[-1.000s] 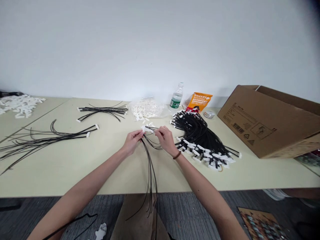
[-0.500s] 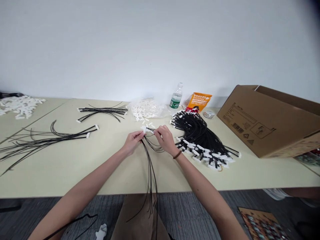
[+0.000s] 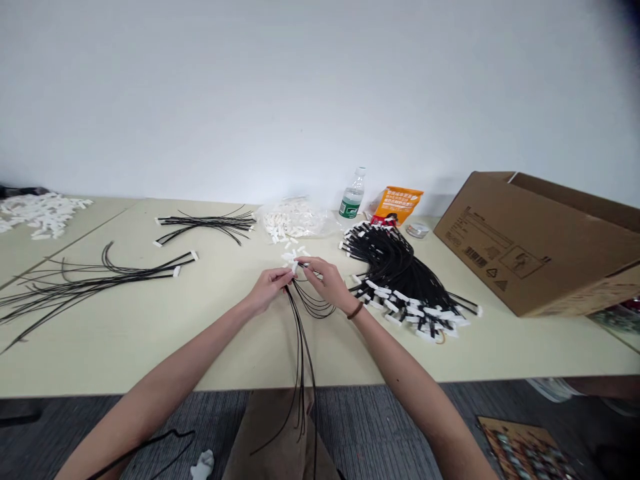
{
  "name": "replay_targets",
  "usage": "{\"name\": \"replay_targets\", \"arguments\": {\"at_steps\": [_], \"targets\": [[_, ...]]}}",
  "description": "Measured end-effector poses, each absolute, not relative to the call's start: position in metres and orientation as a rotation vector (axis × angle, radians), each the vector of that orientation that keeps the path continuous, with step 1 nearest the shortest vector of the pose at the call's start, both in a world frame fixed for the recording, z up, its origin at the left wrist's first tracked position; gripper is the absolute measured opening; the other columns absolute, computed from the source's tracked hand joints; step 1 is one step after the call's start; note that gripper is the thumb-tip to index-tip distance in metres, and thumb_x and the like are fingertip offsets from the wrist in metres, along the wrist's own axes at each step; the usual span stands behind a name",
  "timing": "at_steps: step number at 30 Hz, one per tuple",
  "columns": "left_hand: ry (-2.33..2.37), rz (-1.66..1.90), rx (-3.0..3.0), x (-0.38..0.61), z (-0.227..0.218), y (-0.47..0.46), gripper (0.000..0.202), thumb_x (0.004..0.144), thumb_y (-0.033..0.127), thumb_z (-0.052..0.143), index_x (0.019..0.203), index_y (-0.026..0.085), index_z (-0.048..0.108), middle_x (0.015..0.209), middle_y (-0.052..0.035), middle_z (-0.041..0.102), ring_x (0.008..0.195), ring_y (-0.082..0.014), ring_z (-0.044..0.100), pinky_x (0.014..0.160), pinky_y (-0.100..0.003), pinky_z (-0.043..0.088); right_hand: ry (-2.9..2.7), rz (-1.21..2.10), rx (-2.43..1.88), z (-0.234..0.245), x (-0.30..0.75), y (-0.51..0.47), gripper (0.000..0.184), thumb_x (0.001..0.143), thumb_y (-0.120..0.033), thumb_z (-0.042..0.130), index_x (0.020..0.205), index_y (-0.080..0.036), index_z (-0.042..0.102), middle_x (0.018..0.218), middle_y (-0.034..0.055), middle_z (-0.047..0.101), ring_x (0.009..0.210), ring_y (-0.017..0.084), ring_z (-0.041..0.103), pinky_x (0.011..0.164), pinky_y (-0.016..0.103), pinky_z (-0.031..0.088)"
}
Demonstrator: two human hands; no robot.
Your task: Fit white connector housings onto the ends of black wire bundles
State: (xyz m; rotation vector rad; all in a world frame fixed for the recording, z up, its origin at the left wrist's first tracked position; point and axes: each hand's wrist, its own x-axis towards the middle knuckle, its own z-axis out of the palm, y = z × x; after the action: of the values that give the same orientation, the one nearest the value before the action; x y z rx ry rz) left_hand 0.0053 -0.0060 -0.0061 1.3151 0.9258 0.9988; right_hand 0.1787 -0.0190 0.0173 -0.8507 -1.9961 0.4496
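My left fingers [image 3: 283, 274] hold a connector [image 3: 295, 267] over the middle of the worktop [image 3: 475, 353], my right fingers [image 3: 311, 263] at its right side; wires [image 3: 299, 333] hang below, past the near edge, in front of my lap [image 3: 273, 433]. To my left lie 2 bundles: the front bundle [image 3: 125, 273] and, behind it, the rear bundle [image 3: 215, 219]. Far left sits a connector pile [image 3: 43, 212]. Behind my fingers are loose connectors [image 3: 289, 255], then a bag [image 3: 320, 225] of more. Right of that come a bottle [image 3: 352, 197], a pouch [image 3: 399, 202] and a round container [image 3: 417, 231]. Before the pouch lies the harness pile [image 3: 400, 267]; farther right, a carton [image 3: 500, 247].
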Motion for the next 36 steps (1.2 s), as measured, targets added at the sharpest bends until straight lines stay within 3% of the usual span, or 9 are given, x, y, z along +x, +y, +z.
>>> {"name": "replay_targets", "arguments": {"at_steps": [11, 22, 30, 36], "targets": [[0.918, 0.993, 1.26, 0.0059, -0.0058, -0.0067, 0.037, 0.061, 0.046, 0.069, 0.077, 0.012, 0.068, 0.066, -0.0004, 0.053, 0.064, -0.0096, 0.042, 0.054, -0.022, 0.034, -1.997, 0.428, -0.829, 0.023, 0.1797, -0.0201, 0.025, 0.088, -0.024, 0.04, 0.063, -0.02, 0.04, 0.105, 0.0091, 0.062, 0.096, 0.018, 0.056, 0.086, 0.038, 0.041], [0.908, 0.962, 1.295, 0.0063, -0.0063, -0.0063, 0.035, 0.063, 0.045, 0.067, 0.076, 0.012, 0.067, 0.065, -0.0003, 0.052, 0.063, -0.0095, 0.042, 0.055, -0.022, 0.035, -1.876, 0.489, -0.913, 0.0191, 0.1791, -0.0194, 0.017, 0.084, -0.025, 0.046, 0.07, -0.019, 0.054, 0.098, 0.0074, 0.065, 0.091, 0.017, 0.059, 0.081, 0.031, 0.045], [0.916, 0.93, 1.281, 0.0068, -0.0069, -0.0073, 0.034, 0.064, 0.045, 0.067, 0.073, 0.012, 0.065, 0.062, 0.0004, 0.05, 0.062, -0.0096, 0.043, 0.055, -0.023, 0.034, -1.905, 0.482, -0.978, 0.0178, 0.1759, -0.021, 0.009, 0.079, -0.017, 0.047, 0.071, -0.019, 0.052, 0.105, 0.0044, 0.064, 0.083, 0.014, 0.06, 0.069, 0.026, 0.045], [0.909, 0.939, 1.233, 0.0067, -0.0075, -0.008, 0.034, 0.063, 0.044, 0.067, 0.077, 0.012, 0.067, 0.066, -0.0003, 0.053, 0.063, -0.0094, 0.043, 0.055, -0.023, 0.033, -1.932, 0.509, -0.984, 0.0181, 0.1774, -0.0189, 0.011, 0.082, -0.02, 0.046, 0.074, -0.019, 0.052, 0.104, 0.0045, 0.064, 0.081, 0.014, 0.057, 0.07, 0.027, 0.042]]}}
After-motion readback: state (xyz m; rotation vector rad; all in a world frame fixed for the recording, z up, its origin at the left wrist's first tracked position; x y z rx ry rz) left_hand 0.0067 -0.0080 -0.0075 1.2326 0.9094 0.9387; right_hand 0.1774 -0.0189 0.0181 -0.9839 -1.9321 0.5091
